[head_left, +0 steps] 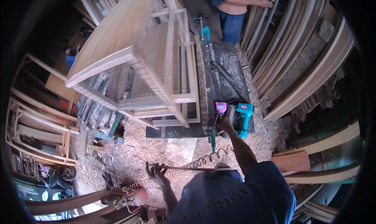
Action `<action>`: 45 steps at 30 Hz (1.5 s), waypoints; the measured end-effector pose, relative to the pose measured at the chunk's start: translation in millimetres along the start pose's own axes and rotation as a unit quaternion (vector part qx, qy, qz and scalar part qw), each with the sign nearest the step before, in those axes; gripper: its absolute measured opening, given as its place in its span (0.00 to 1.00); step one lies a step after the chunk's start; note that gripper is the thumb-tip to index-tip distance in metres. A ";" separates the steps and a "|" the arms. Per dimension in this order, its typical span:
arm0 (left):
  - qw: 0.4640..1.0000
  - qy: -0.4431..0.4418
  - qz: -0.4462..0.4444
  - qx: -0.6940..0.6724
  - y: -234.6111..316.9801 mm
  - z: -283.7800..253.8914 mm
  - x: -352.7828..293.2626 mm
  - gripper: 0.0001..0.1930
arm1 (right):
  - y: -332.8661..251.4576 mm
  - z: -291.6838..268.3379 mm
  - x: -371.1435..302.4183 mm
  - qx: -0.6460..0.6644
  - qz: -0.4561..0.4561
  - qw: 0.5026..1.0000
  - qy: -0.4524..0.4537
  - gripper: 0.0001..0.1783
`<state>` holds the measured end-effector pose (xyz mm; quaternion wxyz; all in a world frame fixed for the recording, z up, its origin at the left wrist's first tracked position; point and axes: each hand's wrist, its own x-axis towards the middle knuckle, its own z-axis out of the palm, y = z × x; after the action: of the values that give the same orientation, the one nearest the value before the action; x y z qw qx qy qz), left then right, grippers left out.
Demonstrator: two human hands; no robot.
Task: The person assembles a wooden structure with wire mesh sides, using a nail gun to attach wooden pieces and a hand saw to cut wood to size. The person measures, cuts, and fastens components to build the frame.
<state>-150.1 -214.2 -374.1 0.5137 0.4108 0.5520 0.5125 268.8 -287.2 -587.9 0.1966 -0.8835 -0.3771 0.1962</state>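
Note:
My left hand (157,176), low and left of my body, pinches one end of a thin wooden strip (192,169). The strip runs level to the right, across the front of my shirt. My right hand (225,125) reaches forward to the near end of a dark workbench (223,88), fingers curled down among the tools; what they grip is hidden. Just beyond it sits a pink tape measure (221,107). To its right lies a teal nail gun (244,116). A slim tool with a teal handle (213,139) is close on its left.
A large wooden frame with wire mesh (168,67) stands left of the bench. A coiled air hose (203,160) hangs near the strip. A teal clamp (205,34) holds the bench's far end. Another person (231,12) stands beyond, by long boards (290,36). A compressor (135,197) is lower left.

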 end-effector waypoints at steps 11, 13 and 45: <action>0.988 -0.096 0.010 -0.120 70.0 -26.5 77.9 0.31 | -131.0 -237.2 -200.4 0.405 -0.067 0.883 0.226 0.06; 0.981 -0.116 0.002 -0.156 92.9 -7.5 77.2 0.29 | -167.4 -260.6 -252.2 0.228 -0.132 0.951 0.164 0.11; 0.893 -0.189 0.074 -0.403 123.6 179.9 118.5 0.17 | -209.1 -360.6 -137.4 -0.036 -0.290 0.933 0.211 0.12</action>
<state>2.7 -55.2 -259.8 0.6905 0.2973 0.1588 0.6400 236.3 -327.8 -152.1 0.2879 -0.7635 -0.5732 -0.0743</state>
